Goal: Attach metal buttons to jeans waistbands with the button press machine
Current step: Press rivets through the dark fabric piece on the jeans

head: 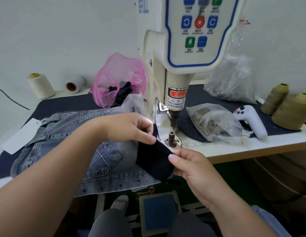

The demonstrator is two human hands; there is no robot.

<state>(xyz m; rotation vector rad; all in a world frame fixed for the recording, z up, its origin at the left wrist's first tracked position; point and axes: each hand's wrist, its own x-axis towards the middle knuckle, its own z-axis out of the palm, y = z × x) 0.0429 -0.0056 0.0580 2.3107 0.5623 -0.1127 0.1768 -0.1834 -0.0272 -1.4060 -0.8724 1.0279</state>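
Two hands are engaged on a dark fabric piece [154, 161], held stretched between them just in front of the button press machine [176, 93]. The upper edge of the piece is pinched by the thumb and curled fingers of the left hand [130, 128], while its lower right edge is gripped between the thumb and fingers of the right hand [188, 165]. Just beyond the left fingertips, the lower die [171, 138] is seen standing bare, with the upper punch [173, 117] raised above it and apart from it. No metal button can be made out on either die; whether one is loaded cannot be told. Under and behind the left fingers, grey jeans [77, 134] are spread on the table, their eyelet-studded edge [114, 185] lying below both hands at the table's front. To the right of the right fingers, clear bags [212, 120], probably of hardware, are rested on the mat.

The step in hand is judged to be positioning: the fabric has not yet been laid over the die. For the next move, the piece would need to be carried forward and its marked spot centred flat on the die, with fingertips kept well clear of the punch line, as the warning label [176, 100] advises, before the foot pedal [159, 214] is pressed.
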